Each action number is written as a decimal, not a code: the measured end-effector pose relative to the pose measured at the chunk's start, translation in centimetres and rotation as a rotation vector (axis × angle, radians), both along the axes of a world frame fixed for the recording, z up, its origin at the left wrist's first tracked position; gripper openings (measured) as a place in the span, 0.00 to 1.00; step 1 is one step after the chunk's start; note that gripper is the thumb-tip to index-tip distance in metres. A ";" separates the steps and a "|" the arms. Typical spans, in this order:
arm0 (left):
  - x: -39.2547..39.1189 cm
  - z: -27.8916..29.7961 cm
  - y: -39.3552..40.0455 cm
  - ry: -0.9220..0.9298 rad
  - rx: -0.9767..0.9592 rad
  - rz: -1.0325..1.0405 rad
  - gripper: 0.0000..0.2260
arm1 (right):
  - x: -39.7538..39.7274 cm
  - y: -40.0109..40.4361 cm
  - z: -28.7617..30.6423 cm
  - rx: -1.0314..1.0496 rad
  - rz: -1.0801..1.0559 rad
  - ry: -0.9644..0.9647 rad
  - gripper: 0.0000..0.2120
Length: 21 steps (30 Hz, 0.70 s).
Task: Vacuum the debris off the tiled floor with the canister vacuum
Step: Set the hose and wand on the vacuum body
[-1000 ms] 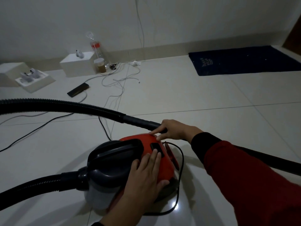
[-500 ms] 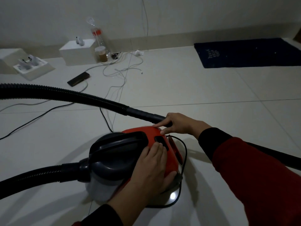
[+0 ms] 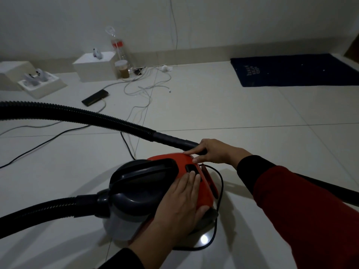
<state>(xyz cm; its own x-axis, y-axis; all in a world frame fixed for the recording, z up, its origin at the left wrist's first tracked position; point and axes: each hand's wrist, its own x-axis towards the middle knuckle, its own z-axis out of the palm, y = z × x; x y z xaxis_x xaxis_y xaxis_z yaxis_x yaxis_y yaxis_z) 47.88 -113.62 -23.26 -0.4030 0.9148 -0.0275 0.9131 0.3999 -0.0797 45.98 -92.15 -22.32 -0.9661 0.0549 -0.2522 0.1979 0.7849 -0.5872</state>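
A red and black canister vacuum point(image 3: 205, 197) sits on the pale tiled floor point(image 3: 223, 105) right below me. My left hand point(image 3: 179, 208) lies flat on its red top, fingertips touching the black switch point(image 3: 191, 168) and thumb spread round the rear. My right hand point(image 3: 214, 152) curls over the black wand point(image 3: 171, 139) just behind the canister, its thumb against the red shell. A ribbed black hose point(image 3: 77, 113) runs from the wand off to the left. A second stretch of hose point(image 3: 38, 214) leaves the canister's front. No debris can be made out in the dim light.
The vacuum's black cord point(image 3: 220, 191) loops round its rear. Loose white cables point(image 3: 147, 88) and a dark phone-like device point(image 3: 95, 97) lie further out. White boxes point(image 3: 95, 66), a bottle point(image 3: 118, 47) and a jar point(image 3: 122, 69) stand by the wall. A dark blue mat point(image 3: 291, 69) lies far right.
Both hands keep their places on the vacuum and the wand. My view has shifted slightly, and my left fingertips have crept a little onto the switch.
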 end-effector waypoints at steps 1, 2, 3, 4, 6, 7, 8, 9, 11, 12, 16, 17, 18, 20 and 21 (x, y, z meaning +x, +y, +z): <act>0.0 0.3 -0.1 -0.018 0.001 0.004 0.30 | 0.1 0.0 0.1 0.007 -0.001 -0.003 0.18; 0.0 0.5 -0.3 -0.026 0.022 -0.007 0.29 | 0.1 -0.1 0.2 0.008 -0.004 -0.005 0.18; 0.0 0.8 -0.7 -0.044 0.065 -0.032 0.27 | 0.2 -0.2 0.4 -0.003 -0.010 -0.006 0.17; -0.2 0.8 -1.4 -0.041 0.133 -0.076 0.25 | 0.1 -0.3 0.7 -0.030 -0.017 -0.003 0.16; -0.9 1.4 -3.0 0.030 0.276 -0.158 0.23 | 0.0 -0.6 1.6 -0.096 -0.030 0.029 0.15; -1.5 1.6 -4.0 0.062 0.351 -0.175 0.23 | -0.1 -0.9 2.2 -0.131 -0.035 0.052 0.15; -2.2 1.9 -4.9 0.101 0.418 -0.156 0.24 | -0.2 -1.1 3.0 -0.162 -0.038 0.075 0.15; -3.0 2.4 -5.8 0.132 0.472 -0.107 0.24 | -0.3 -1.5 3.9 -0.181 -0.033 0.094 0.15; -4.9 2.8 -7.6 0.131 0.561 0.042 0.23 | -0.3 -2.3 5.8 -0.175 -0.002 0.103 0.17; -5.8 3.0 -8.4 0.092 0.587 0.120 0.23 | -0.3 -2.7 6.6 -0.166 0.023 0.096 0.19; -8.0 3.1 -10.5 -0.179 0.652 0.298 0.31 | -0.6 -5.2 8.1 -0.150 0.143 0.125 0.38; -7.9 3.2 -10.7 -0.295 0.680 0.351 0.33 | -0.8 -6.0 7.9 -0.137 0.163 0.133 0.44; -7.8 3.2 -10.7 -0.397 0.709 0.392 0.36 | -1.0 -6.7 7.7 -0.123 0.176 0.130 0.47; -7.7 3.1 -10.6 -0.463 0.756 0.385 0.39 | -1.3 -7.9 7.4 -0.108 0.201 0.128 0.47; -7.7 3.1 -10.6 -0.463 0.765 0.362 0.42 | -1.4 -8.4 7.3 -0.108 0.217 0.133 0.46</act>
<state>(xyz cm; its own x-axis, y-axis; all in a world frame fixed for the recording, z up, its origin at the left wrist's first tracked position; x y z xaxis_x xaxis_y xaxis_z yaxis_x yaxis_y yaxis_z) 40.20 -124.26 -20.18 -0.7632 0.5734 0.2977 0.5997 0.4573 0.6566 44.53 -100.51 -14.99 -0.9774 -0.1773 -0.1153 -0.0526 0.7320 -0.6793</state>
